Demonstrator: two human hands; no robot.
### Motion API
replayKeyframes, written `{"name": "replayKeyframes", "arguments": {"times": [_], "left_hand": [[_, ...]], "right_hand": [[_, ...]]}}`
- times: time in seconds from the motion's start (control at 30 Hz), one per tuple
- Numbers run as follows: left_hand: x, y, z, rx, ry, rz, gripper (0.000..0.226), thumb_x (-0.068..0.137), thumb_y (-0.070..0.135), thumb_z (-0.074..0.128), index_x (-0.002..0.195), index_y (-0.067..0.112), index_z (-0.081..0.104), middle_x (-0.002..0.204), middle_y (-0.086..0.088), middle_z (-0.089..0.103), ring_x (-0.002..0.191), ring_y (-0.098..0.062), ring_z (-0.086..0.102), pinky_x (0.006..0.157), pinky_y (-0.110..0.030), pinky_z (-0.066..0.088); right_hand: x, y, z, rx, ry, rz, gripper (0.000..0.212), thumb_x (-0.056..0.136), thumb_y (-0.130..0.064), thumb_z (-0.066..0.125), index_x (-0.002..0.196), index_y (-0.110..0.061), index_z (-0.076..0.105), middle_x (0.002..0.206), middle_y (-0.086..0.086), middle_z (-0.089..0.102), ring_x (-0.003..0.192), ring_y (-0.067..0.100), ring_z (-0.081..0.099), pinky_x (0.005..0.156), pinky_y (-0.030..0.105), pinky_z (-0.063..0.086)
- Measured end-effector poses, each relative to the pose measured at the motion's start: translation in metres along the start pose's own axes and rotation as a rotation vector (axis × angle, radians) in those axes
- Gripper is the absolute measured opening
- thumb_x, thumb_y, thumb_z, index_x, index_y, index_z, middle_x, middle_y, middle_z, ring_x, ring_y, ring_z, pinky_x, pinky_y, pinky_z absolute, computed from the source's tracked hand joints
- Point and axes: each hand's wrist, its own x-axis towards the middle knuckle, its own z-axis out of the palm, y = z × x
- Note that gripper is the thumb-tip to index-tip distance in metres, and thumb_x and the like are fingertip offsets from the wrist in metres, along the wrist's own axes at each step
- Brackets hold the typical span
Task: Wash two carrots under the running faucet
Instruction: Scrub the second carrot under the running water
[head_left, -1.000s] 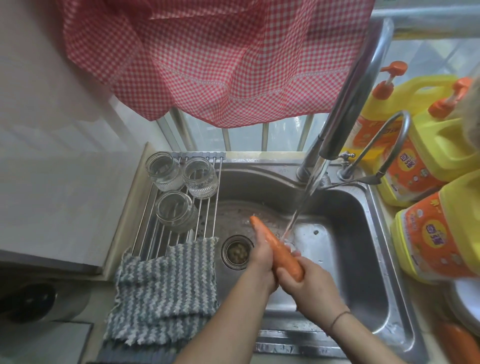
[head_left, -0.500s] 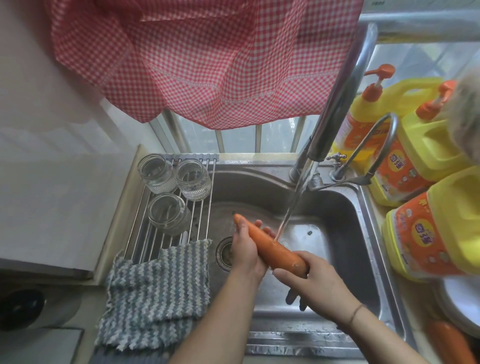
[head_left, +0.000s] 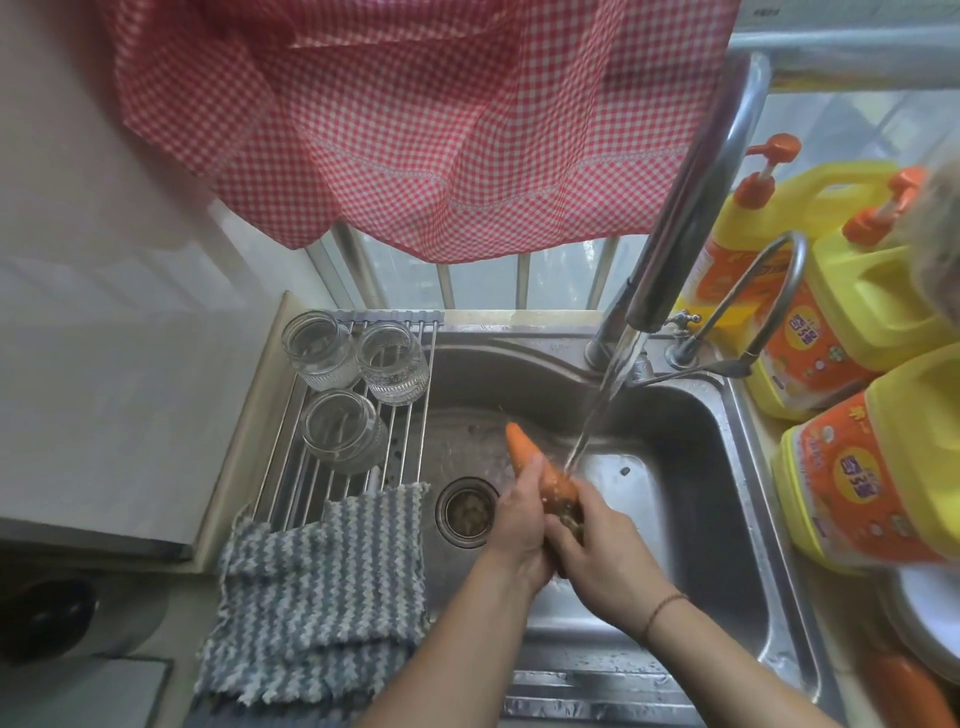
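Note:
An orange carrot (head_left: 524, 452) is held over the steel sink (head_left: 691, 467), its pointed tip aimed up and left. My left hand (head_left: 522, 519) grips its middle from the left. My right hand (head_left: 602, 545) wraps its thick lower end, which is mostly hidden. Water streams from the tall faucet (head_left: 685, 208) and strikes the carrot just above my right hand. A second carrot (head_left: 906, 691) lies on the counter at the lower right, partly cut off by the frame.
A drying rack (head_left: 405, 431) with three glass jars (head_left: 343, 421) spans the sink's left side, a striped cloth (head_left: 322, 582) draped below it. Yellow detergent jugs (head_left: 862, 467) crowd the right counter beside a white plate (head_left: 930, 608). A checked red curtain (head_left: 415, 119) hangs above. The drain (head_left: 465, 512) sits left of my hands.
My right hand has slid up over the carrot's thick end, closing against my left hand. The carrot now stands steeper under the stream.

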Motion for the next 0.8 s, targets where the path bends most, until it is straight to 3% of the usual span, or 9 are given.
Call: {"name": "replayKeyframes", "arguments": {"times": [0.07,0.13,0.3,0.37,0.43,0.53,0.63,0.7,0.8], "left_hand": [[0.001,0.002,0.004,-0.016,0.012,-0.018,0.054,0.098,0.057,0.042,0.079,0.009,0.059,0.069,-0.01,0.058,0.068,-0.02,0.064,0.075,-0.034,0.056],[-0.001,0.005,0.008,-0.002,0.036,-0.064,0.06,0.1,0.058,0.034,0.078,0.009,0.061,0.063,-0.008,0.061,0.062,-0.018,0.065,0.072,-0.032,0.056],[-0.001,0.009,0.001,-0.014,0.069,-0.211,0.078,0.097,0.066,0.024,0.11,-0.001,0.063,0.092,-0.019,0.069,0.083,-0.029,0.065,0.068,-0.038,0.051],[-0.001,0.006,-0.002,-0.059,0.071,-0.209,0.082,0.094,0.071,0.026,0.113,-0.001,0.063,0.097,-0.019,0.068,0.085,-0.03,0.064,0.068,-0.038,0.05],[-0.001,-0.001,-0.004,-0.039,0.041,-0.188,0.086,0.088,0.078,0.031,0.107,0.0,0.065,0.09,-0.017,0.065,0.076,-0.028,0.063,0.063,-0.033,0.049],[-0.007,-0.01,-0.009,-0.002,-0.038,-0.115,0.061,0.099,0.058,0.039,0.121,0.005,0.059,0.081,-0.016,0.065,0.066,-0.025,0.065,0.05,-0.028,0.049],[-0.022,-0.007,-0.012,-0.049,-0.143,-0.081,0.028,0.094,0.025,0.047,0.101,0.002,0.06,0.083,-0.015,0.068,0.077,-0.025,0.067,0.068,-0.033,0.054],[-0.031,-0.005,-0.013,-0.078,-0.182,-0.086,0.016,0.084,0.016,0.055,0.092,0.003,0.058,0.078,-0.014,0.065,0.072,-0.024,0.067,0.068,-0.032,0.055],[-0.028,-0.003,-0.012,0.021,-0.044,-0.037,0.014,0.085,0.014,0.065,0.09,0.002,0.06,0.074,-0.013,0.064,0.066,-0.022,0.067,0.059,-0.029,0.056]], "right_hand": [[-0.003,-0.003,0.0,0.021,0.011,-0.023,0.038,0.096,-0.02,0.053,0.131,-0.029,0.046,0.11,-0.007,0.066,0.096,0.008,0.06,0.079,0.015,0.044],[-0.005,-0.003,0.0,0.013,0.02,-0.039,0.039,0.096,-0.019,0.052,0.133,-0.031,0.044,0.114,-0.013,0.063,0.101,0.001,0.058,0.079,0.006,0.041],[-0.018,0.006,-0.003,-0.004,-0.026,-0.071,0.048,0.094,-0.012,0.055,0.135,-0.03,0.043,0.113,-0.021,0.058,0.098,-0.023,0.05,0.079,-0.003,0.036],[-0.017,0.013,-0.004,0.01,-0.025,-0.04,0.049,0.088,-0.014,0.062,0.132,-0.029,0.047,0.108,-0.017,0.063,0.094,-0.016,0.056,0.078,0.003,0.042],[-0.012,0.013,-0.006,0.17,-0.039,0.101,0.044,0.081,-0.021,0.069,0.121,-0.026,0.052,0.097,-0.003,0.07,0.079,0.005,0.066,0.069,0.023,0.054],[-0.005,0.006,-0.008,0.479,-0.126,0.308,0.036,0.087,-0.027,0.069,0.114,-0.016,0.048,0.081,0.013,0.067,0.054,0.022,0.059,0.046,0.03,0.044],[0.0,0.002,-0.006,0.52,-0.189,0.419,0.043,0.091,-0.039,0.063,0.112,-0.009,0.039,0.068,0.011,0.052,0.04,0.019,0.044,0.04,0.024,0.032],[0.002,0.002,-0.003,0.44,-0.197,0.421,0.044,0.09,-0.039,0.062,0.109,-0.005,0.042,0.066,0.008,0.048,0.038,0.017,0.042,0.039,0.024,0.029],[-0.004,0.004,0.001,0.047,-0.112,0.262,0.039,0.088,-0.04,0.061,0.112,-0.012,0.048,0.076,-0.002,0.058,0.05,0.008,0.052,0.045,0.019,0.036]]}}
